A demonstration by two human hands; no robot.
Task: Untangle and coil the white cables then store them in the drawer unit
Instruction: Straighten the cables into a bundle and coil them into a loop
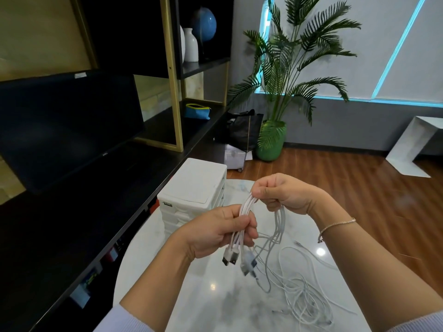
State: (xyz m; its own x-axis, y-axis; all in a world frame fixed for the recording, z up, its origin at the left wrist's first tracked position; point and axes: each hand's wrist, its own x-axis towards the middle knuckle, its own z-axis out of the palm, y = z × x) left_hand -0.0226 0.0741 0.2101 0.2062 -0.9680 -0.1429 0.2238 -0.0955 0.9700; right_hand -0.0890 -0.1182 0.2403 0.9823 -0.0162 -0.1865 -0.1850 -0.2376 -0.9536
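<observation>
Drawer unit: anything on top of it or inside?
Nothing sits on top of the white drawer unit; its lid is bare. The drawers look closed from here and the left hand covers the lower ones, so the contents cannot be seen.

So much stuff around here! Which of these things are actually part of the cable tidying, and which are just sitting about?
Part of the job:
white cables, gripped by the left hand and right hand
loose cable tangle on the marble table
white drawer unit

Just sitting about:
monitor
blue pouch
white vase
potted palm
black bag
</observation>
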